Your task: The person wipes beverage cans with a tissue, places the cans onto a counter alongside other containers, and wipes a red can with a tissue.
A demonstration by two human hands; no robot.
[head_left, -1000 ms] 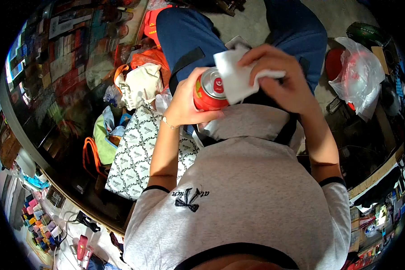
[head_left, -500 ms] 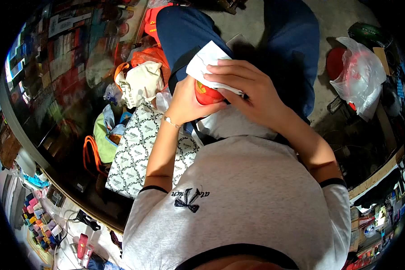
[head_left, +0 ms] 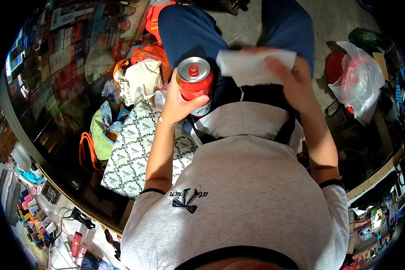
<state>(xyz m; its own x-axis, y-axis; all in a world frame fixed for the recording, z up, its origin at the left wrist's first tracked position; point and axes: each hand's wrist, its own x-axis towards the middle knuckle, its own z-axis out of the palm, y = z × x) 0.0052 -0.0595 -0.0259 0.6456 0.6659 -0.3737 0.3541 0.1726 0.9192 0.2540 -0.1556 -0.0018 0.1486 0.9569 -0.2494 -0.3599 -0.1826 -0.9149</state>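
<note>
A red can with a silver lid and a red pull tab stands roughly upright over my lap, its lid tilted toward me. My left hand is wrapped round its lower side, thumb across the front. To the right of the can, apart from it, my right hand grips a white tissue. Motion blurs the tissue and the fingers holding it.
A patterned white box lies left of my lap, with a cream bag and a green bag beyond it. Glass-topped shelving curves along the left. At right is a clear plastic bag.
The tissue has come off the can's top and moved right with my right hand, exposing the lid. My left hand has shifted slightly left with the can.
</note>
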